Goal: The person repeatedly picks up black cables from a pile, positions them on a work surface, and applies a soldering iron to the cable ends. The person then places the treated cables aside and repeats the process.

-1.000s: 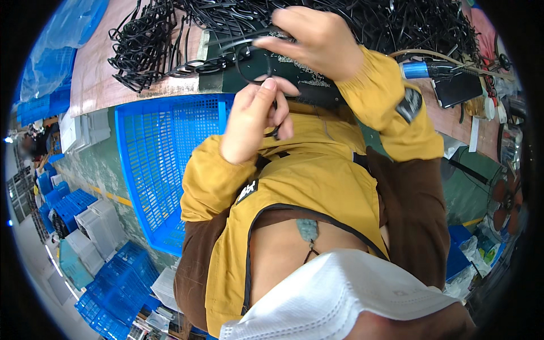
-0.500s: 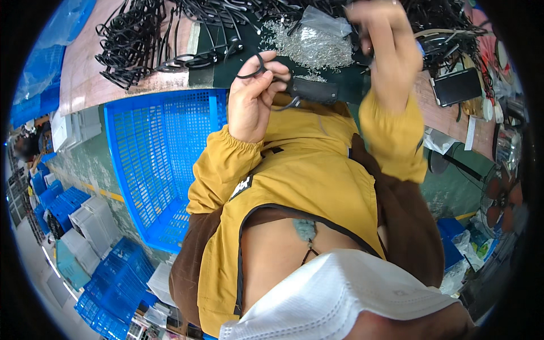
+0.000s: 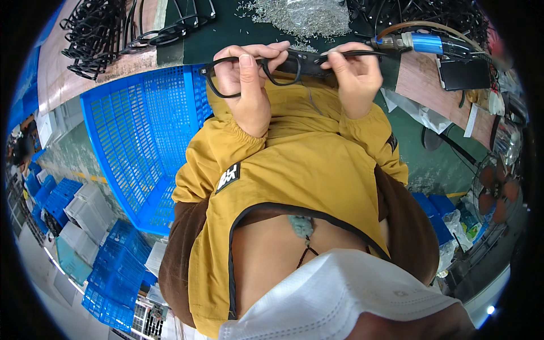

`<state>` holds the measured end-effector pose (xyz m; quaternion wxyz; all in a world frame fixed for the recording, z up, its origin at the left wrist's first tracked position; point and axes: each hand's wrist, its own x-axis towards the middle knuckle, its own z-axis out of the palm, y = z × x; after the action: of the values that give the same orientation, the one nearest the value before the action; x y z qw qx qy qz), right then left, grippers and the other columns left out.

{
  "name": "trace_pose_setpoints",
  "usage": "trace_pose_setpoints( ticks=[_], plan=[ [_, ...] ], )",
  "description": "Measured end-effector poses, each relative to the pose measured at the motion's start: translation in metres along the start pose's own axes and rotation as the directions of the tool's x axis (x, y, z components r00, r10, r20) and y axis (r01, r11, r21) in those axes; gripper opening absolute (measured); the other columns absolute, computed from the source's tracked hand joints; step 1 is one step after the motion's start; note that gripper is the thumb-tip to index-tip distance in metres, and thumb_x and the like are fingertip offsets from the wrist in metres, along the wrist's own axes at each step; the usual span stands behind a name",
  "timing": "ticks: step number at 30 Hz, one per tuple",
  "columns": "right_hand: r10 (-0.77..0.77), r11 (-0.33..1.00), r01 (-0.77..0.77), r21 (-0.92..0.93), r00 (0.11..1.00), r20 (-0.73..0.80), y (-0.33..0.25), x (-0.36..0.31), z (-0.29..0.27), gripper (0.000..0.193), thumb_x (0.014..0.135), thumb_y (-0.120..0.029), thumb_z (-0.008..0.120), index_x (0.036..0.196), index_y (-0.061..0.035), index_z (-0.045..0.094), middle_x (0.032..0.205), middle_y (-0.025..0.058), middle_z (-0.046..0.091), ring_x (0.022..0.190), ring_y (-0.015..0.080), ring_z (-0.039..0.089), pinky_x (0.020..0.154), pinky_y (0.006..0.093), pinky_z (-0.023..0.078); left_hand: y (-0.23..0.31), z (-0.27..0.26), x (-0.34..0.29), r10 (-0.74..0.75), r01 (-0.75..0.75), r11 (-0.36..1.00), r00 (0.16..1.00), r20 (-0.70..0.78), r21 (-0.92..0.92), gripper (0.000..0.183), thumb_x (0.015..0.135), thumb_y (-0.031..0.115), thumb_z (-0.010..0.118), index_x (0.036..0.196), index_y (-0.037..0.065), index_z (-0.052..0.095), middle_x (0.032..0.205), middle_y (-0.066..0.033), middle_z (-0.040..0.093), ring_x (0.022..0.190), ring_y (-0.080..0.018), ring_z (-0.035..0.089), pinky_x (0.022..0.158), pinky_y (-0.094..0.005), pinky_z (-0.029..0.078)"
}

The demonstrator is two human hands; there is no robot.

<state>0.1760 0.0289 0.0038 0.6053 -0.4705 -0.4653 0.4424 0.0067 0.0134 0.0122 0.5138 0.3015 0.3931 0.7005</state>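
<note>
In the head view, the left hand (image 3: pixel 252 99) is just past the right far corner of the blue basket (image 3: pixel 109 158), partly curled, gripping a black glasses frame (image 3: pixel 281 84) near its middle. The right hand (image 3: pixel 358 82), farther right of the basket, pinches a thin black strip (image 3: pixel 362 53) between thumb and fingers; whether it joins the frame, I cannot tell. Beyond the basket, black glasses parts (image 3: pixel 96 39) lie heaped; beyond and right of it, small metal bits (image 3: pixel 266 20).
</note>
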Motion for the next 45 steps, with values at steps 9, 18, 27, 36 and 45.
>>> trace_pose_setpoints(
  ticks=[9,18,27,36,45],
  plan=[
    [-0.022,0.998,0.035,-0.058,0.977,0.211,-0.002,0.027,-0.004,0.015,0.095,0.005,0.069,0.108,0.0054,0.063,0.102,0.0102,0.066,0.084,0.0152,0.067,0.075,0.0274,0.058,0.023,-0.010,0.012,-0.908,0.901,0.355,0.270,0.320,0.250,0.045,0.111,0.036,0.043,0.114,-0.003,0.065,0.061,-0.0075,0.061,0.056,-0.0197,0.068,0.044,-0.0234,0.046],
    [0.064,0.990,-0.022,-0.136,0.949,0.308,0.015,0.022,-0.004,0.014,0.093,0.002,0.072,0.105,0.0032,0.064,0.097,0.0063,0.067,0.076,0.0120,0.068,0.069,0.0248,0.058,0.010,-0.017,0.014,-0.923,0.915,0.322,0.246,0.297,0.243,0.044,0.111,0.033,0.044,0.126,-0.004,0.064,0.062,-0.0059,0.060,0.056,-0.0197,0.068,0.043,-0.0217,0.047],
    [-0.093,0.887,0.313,-0.340,0.842,0.531,0.002,0.040,-0.003,0.010,0.093,0.006,0.070,0.101,0.0050,0.064,0.097,0.0076,0.065,0.073,0.0115,0.066,0.065,0.0231,0.056,0.014,-0.011,0.021,-0.923,0.887,0.338,0.247,0.294,0.315,0.042,0.111,0.032,0.043,0.122,-0.004,0.062,0.061,-0.0062,0.059,0.055,-0.0206,0.067,0.042,-0.0229,0.046],
    [-0.018,0.969,0.115,-0.220,0.916,0.400,0.009,0.031,-0.001,0.011,0.093,0.008,0.069,0.102,0.0063,0.063,0.096,0.0088,0.063,0.072,0.0122,0.065,0.063,0.0221,0.055,0.014,-0.011,0.020,-0.935,0.931,0.288,0.223,0.275,0.223,0.037,0.112,0.030,0.042,0.110,-0.001,0.061,0.059,-0.0064,0.059,0.050,-0.0202,0.065,0.040,-0.0235,0.043],
    [-0.134,0.863,0.381,-0.331,0.805,0.578,0.013,0.045,-0.010,0.009,0.092,0.004,0.069,0.100,0.0052,0.065,0.094,0.0079,0.066,0.068,0.0108,0.063,0.061,0.0232,0.052,0.018,0.002,0.020,-0.947,0.917,0.298,0.248,0.204,0.266,0.033,0.109,0.028,0.042,0.103,0.001,0.060,0.059,-0.0066,0.059,0.050,-0.0206,0.065,0.040,-0.0259,0.042]
  ],
)
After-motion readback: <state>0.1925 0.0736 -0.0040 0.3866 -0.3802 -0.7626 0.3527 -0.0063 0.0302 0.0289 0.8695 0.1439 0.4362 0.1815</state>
